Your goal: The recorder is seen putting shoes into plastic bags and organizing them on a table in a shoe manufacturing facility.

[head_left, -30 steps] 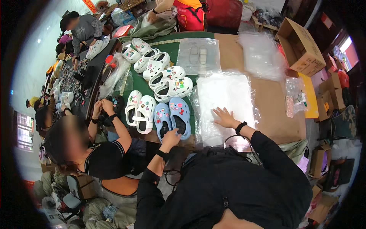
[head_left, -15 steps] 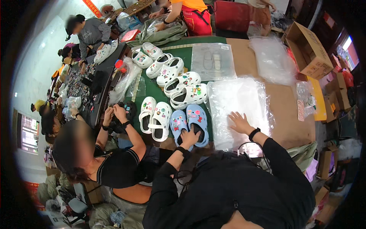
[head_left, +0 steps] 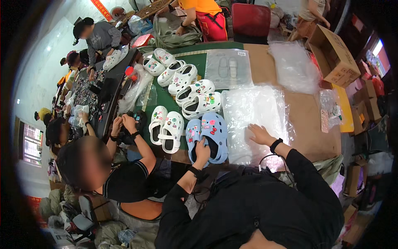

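Observation:
My left hand (head_left: 202, 152) grips a pair of blue clogs (head_left: 214, 126) at their inner sides, with fingers reaching into the openings. Colourful charms dot the tops of the clogs, and they are pressed side by side at the table's near edge. On a stack of clear plastic bags (head_left: 253, 106), my right hand (head_left: 261, 135) lies flat with fingers spread. Left of the blue pair stands a pair of white clogs with charms (head_left: 171, 132). Farther back, more white clogs (head_left: 199, 103) sit in a row on the green mat.
A printed clear bag (head_left: 228, 68) and loose plastic sheeting (head_left: 292, 66) lie at the back. An open cardboard box (head_left: 336, 58) stands back right. At my left a co-worker's hands (head_left: 123, 123) handle a dark clog. Other people work along a dark table (head_left: 110, 85).
My left hand has closed on the blue clogs, which now sit tighter together and look slightly raised. My right hand stays on the bags. At the back, a person in orange has shifted.

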Demonstrator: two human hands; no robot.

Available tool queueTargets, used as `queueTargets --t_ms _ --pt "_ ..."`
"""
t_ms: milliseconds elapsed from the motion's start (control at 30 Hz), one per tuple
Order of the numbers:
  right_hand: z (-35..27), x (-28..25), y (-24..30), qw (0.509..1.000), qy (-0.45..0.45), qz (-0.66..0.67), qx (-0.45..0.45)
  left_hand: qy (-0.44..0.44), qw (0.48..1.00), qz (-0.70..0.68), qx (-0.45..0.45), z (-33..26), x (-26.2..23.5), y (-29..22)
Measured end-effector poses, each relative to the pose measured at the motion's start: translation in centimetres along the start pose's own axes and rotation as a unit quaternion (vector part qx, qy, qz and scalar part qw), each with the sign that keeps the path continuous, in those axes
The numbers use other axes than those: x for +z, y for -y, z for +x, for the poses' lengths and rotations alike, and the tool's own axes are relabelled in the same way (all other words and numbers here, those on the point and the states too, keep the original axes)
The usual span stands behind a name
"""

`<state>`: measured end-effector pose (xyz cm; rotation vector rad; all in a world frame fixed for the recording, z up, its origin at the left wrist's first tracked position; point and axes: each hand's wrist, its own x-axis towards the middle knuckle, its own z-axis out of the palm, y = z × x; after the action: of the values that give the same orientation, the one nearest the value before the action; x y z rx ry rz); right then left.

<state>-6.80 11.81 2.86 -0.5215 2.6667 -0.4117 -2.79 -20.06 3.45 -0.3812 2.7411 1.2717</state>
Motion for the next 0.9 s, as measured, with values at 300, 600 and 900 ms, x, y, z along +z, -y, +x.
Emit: queueTargets --t_ms 300,600,900 --pt "-4.1 -20.6 3.2 0.923 -0.233 0.260 -0.160 0.088 0.988 -0.115 0.047 -2.9 -0.4 -14.4" --pt "-19.6 -30.5 18.6 0.422 -0.086 0.549 -0.717 0.174 0.978 -0.112 0.029 -1.1 13.6 -19.2" --pt "-24.8 -28.2 16.6 0.404 -0.113 0.588 -0.692 0.367 0.889 0.158 0.222 -4.3 16.7 -19.4"
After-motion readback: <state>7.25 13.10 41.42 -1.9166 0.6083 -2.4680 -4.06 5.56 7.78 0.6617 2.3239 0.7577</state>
